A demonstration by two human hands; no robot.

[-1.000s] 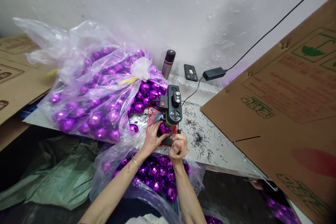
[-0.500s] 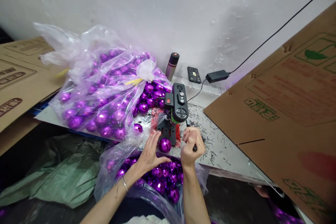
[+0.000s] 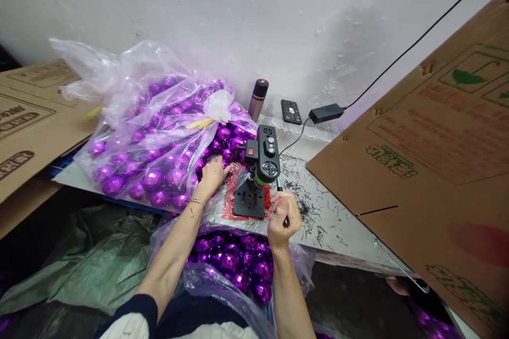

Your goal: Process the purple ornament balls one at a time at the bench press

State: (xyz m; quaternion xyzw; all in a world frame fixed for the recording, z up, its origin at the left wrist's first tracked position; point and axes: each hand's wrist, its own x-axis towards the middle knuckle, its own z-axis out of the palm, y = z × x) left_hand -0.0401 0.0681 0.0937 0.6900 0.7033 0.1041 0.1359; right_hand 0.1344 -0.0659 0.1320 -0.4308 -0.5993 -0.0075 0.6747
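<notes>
My right hand [image 3: 284,217] is wrapped around the lever handle [image 3: 286,221] of a small black bench press [image 3: 268,152]. The press has a red switch and a flat slotted base plate [image 3: 248,202], with no ball on it. At the mouth of a clear plastic bag [image 3: 131,63], my left hand [image 3: 213,174] reaches in among shiny purple faceted balls [image 3: 224,133]. Its thumb stands apart from the fingers, whose tips are partly hidden. A second, open plastic bag [image 3: 210,280] full of purple balls [image 3: 229,261] hangs at the table's front edge, below the press.
A dark spray can [image 3: 258,99], a phone [image 3: 291,112] and a black power adapter [image 3: 326,113] lie or stand by the wall. Short black bits litter the tabletop [image 3: 338,230]. Cardboard boxes flank both sides, a large one [image 3: 429,169] at right and another [image 3: 35,111] at left.
My left hand has moved up and left from the press base to the balls in the bag. The ball in front of the base is gone from there. My right hand stays on the lever.
</notes>
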